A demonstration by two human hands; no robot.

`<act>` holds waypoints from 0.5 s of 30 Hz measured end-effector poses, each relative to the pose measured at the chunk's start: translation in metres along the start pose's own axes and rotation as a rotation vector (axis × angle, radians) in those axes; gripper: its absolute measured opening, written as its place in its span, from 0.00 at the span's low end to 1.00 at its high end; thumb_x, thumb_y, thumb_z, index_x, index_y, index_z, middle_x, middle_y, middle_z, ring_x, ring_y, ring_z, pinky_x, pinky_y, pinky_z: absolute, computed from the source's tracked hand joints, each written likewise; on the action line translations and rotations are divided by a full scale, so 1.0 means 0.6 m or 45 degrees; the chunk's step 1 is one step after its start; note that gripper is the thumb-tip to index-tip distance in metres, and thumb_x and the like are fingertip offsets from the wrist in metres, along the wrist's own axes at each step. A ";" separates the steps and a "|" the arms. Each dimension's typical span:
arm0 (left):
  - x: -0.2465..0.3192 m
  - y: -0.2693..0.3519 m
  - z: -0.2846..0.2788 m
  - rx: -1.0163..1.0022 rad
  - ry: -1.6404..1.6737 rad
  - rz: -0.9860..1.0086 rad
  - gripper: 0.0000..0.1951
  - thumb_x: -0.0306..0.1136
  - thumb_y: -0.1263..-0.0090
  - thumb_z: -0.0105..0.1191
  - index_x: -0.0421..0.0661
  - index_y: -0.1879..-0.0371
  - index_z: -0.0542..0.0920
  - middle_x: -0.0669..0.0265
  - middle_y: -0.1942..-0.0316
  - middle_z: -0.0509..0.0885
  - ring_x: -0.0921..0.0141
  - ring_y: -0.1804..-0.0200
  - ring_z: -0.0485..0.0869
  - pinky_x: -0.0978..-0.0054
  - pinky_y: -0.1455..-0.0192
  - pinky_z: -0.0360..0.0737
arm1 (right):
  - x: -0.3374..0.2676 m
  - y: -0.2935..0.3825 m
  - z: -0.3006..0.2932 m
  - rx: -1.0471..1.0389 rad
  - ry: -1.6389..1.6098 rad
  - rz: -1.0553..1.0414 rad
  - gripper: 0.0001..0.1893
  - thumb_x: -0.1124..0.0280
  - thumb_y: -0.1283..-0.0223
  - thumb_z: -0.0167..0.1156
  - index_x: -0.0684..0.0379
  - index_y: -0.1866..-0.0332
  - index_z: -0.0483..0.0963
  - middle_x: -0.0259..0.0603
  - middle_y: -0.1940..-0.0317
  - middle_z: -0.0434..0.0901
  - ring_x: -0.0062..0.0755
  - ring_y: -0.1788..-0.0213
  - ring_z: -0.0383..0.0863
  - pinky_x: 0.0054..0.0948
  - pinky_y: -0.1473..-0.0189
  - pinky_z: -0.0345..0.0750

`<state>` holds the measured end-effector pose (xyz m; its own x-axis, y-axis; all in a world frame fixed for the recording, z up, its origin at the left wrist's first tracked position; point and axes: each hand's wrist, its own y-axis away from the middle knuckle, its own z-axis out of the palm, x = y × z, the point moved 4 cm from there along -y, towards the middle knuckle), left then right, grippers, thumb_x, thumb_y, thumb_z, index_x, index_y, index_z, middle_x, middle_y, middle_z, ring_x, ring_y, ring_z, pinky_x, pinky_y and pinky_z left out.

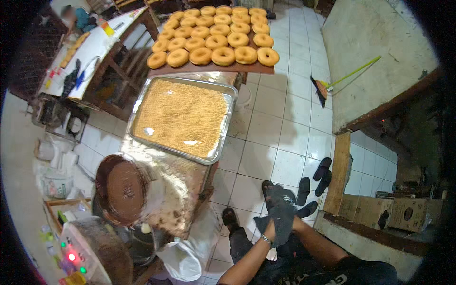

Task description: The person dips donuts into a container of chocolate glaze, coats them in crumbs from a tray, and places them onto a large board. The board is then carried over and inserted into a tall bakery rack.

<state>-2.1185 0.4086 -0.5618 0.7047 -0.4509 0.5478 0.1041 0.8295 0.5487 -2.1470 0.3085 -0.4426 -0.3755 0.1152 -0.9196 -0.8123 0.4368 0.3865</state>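
Note:
Black gloves or dark cloth cover my left hand [277, 228] and my right hand [285, 206], which meet low in front of my body. A metal watch or bracelet [265, 238] circles my left wrist. The fingers blend into the dark material, so their grip is unclear. Away from my hands, a metal tray [232, 96] of golden-brown crumbs or granules lies on the worktable [178, 181]. Beyond it, rows of ring doughnuts [223, 56] rest on a brown board [213, 69].
A round brown pan or basin [124, 190] stands on the table's near left, beside a machine with lit indicators [73, 257]. Black sandals [304, 188] lie on the tiled floor. A broom [320, 89] leans by the wall. A person [80, 19] is at the far left table [103, 42].

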 end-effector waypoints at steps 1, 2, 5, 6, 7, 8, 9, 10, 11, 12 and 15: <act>0.009 -0.028 0.003 0.061 0.081 0.030 0.20 0.37 0.21 0.36 0.41 0.37 0.71 0.63 0.43 0.77 0.68 0.45 0.76 0.71 0.41 0.76 | 0.042 -0.023 -0.001 0.070 -0.069 -0.145 0.26 0.66 0.36 0.60 0.59 0.34 0.68 0.45 0.32 0.66 0.38 0.30 0.60 0.37 0.26 0.53; 0.047 -0.027 0.012 0.130 0.158 0.056 0.20 0.37 0.21 0.36 0.41 0.36 0.70 0.62 0.41 0.76 0.68 0.44 0.76 0.71 0.41 0.75 | 0.033 -0.060 -0.003 0.230 0.226 -0.226 0.25 0.67 0.37 0.60 0.60 0.35 0.69 0.45 0.33 0.67 0.37 0.31 0.62 0.37 0.27 0.56; 0.166 -0.036 0.042 0.316 -0.730 0.306 0.21 0.35 0.23 0.39 0.40 0.34 0.68 0.59 0.37 0.74 0.67 0.39 0.74 0.70 0.38 0.74 | -0.009 -0.142 -0.057 0.500 0.680 -0.308 0.22 0.69 0.37 0.59 0.61 0.38 0.71 0.45 0.37 0.70 0.37 0.34 0.67 0.37 0.31 0.63; 0.167 -0.048 0.043 0.352 -0.366 0.256 0.22 0.34 0.23 0.40 0.40 0.33 0.67 0.59 0.36 0.73 0.67 0.38 0.73 0.69 0.37 0.73 | 0.026 -0.144 -0.071 0.441 0.524 -0.220 0.21 0.69 0.37 0.59 0.61 0.39 0.71 0.44 0.38 0.71 0.37 0.35 0.68 0.38 0.32 0.64; 0.161 -0.057 0.045 0.384 0.001 0.207 0.22 0.34 0.24 0.41 0.40 0.33 0.66 0.58 0.35 0.72 0.67 0.37 0.72 0.69 0.36 0.73 | 0.063 -0.139 -0.078 0.374 0.369 -0.133 0.21 0.68 0.37 0.59 0.61 0.39 0.71 0.44 0.39 0.72 0.37 0.36 0.69 0.38 0.33 0.65; 0.145 -0.074 0.053 0.235 1.123 0.184 0.20 0.27 0.28 0.49 0.38 0.38 0.72 0.59 0.40 0.78 0.66 0.42 0.78 0.69 0.39 0.76 | 0.099 -0.129 -0.082 0.300 0.219 -0.051 0.21 0.68 0.37 0.60 0.61 0.40 0.71 0.44 0.41 0.73 0.37 0.38 0.70 0.39 0.34 0.66; 0.143 -0.073 0.058 0.378 0.810 0.200 0.17 0.26 0.30 0.50 0.38 0.42 0.75 0.59 0.45 0.80 0.66 0.46 0.80 0.70 0.43 0.78 | 0.129 -0.116 -0.087 0.219 0.077 0.035 0.21 0.68 0.37 0.60 0.61 0.40 0.71 0.44 0.42 0.74 0.38 0.39 0.71 0.39 0.35 0.67; 0.151 -0.068 0.069 0.514 0.488 0.207 0.15 0.25 0.31 0.52 0.38 0.46 0.78 0.60 0.49 0.83 0.66 0.51 0.82 0.70 0.47 0.79 | 0.138 -0.106 -0.097 0.146 -0.065 0.120 0.21 0.67 0.37 0.60 0.61 0.40 0.71 0.44 0.43 0.75 0.38 0.40 0.72 0.39 0.36 0.68; 0.160 -0.062 0.076 0.648 0.166 0.214 0.13 0.23 0.33 0.53 0.38 0.50 0.80 0.60 0.54 0.86 0.66 0.56 0.85 0.70 0.51 0.81 | 0.137 -0.098 -0.111 0.106 -0.017 0.027 0.19 0.68 0.37 0.60 0.61 0.42 0.72 0.43 0.45 0.76 0.36 0.42 0.73 0.38 0.38 0.70; 0.161 -0.053 0.080 0.702 -0.105 0.158 0.13 0.23 0.34 0.54 0.37 0.52 0.81 0.59 0.57 0.86 0.66 0.58 0.85 0.70 0.52 0.81 | 0.124 -0.093 -0.124 0.052 0.033 -0.072 0.18 0.69 0.37 0.60 0.62 0.43 0.72 0.42 0.47 0.77 0.35 0.43 0.75 0.38 0.41 0.72; 0.197 -0.025 0.087 0.804 -0.711 0.058 0.11 0.24 0.38 0.54 0.36 0.58 0.83 0.56 0.65 0.88 0.65 0.63 0.87 0.70 0.56 0.81 | 0.043 -0.082 -0.147 -0.064 -0.428 0.131 0.17 0.71 0.37 0.61 0.63 0.44 0.74 0.41 0.49 0.80 0.29 0.48 0.77 0.32 0.45 0.76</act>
<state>-2.0736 0.3256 -0.4721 0.2306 -0.6562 0.7185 -0.4447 0.5857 0.6776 -2.1561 0.2110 -0.4794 -0.2955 0.4474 -0.8441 -0.8019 0.3641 0.4736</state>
